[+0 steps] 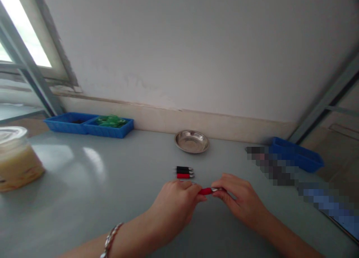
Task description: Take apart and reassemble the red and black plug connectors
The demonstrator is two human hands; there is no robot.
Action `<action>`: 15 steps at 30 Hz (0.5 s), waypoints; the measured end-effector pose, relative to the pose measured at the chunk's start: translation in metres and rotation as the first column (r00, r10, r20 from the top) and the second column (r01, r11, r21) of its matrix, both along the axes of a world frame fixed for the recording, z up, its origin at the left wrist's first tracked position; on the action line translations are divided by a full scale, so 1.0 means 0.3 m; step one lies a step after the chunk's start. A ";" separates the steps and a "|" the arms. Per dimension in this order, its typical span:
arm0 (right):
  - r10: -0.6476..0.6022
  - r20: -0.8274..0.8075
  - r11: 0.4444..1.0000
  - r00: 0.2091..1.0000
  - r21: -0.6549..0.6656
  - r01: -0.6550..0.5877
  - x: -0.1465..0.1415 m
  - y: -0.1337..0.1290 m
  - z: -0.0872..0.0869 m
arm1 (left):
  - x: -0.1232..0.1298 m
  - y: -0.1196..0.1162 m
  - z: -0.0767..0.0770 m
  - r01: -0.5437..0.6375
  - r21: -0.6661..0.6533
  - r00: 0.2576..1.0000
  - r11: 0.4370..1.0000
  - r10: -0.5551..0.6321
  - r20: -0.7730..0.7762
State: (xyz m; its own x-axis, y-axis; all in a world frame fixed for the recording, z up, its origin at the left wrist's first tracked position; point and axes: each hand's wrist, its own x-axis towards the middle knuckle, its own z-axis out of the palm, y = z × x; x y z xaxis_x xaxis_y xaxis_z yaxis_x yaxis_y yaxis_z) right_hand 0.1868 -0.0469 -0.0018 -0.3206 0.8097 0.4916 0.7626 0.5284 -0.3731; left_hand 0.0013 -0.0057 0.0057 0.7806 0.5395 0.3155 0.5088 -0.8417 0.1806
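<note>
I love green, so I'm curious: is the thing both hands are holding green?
No, the piece held between the left hand and the right hand shows a bright red body.

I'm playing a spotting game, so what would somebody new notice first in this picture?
Probably the bright red pen-like thing held between the left hand and right hand, low in the middle. Just beyond the left hand, black pieces and a red piece lie side by side, with a shiny metal dish behind them. A big jar stands at the left edge.
</note>
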 end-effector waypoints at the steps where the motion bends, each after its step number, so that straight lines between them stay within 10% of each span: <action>1: -0.003 0.014 1.000 1.000 0.009 0.002 0.004 0.000 -0.001 | 0.000 -0.002 0.003 -0.002 -0.034 1.000 0.999 0.003 0.010; 15: -0.028 -0.141 0.936 0.990 -0.351 -0.024 0.013 -0.007 -0.006 | 0.014 -0.018 -0.022 -0.026 0.050 1.000 0.998 0.026 0.006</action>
State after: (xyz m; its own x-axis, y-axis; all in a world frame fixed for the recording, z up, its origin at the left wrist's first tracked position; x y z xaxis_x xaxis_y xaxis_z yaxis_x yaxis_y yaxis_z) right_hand 0.1907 -0.0490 -0.0036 -0.2667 0.9392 0.2163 0.6890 0.3427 -0.6386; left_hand 0.0055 -0.0111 -0.0008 0.7647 0.5432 0.3466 0.5300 -0.8362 0.1413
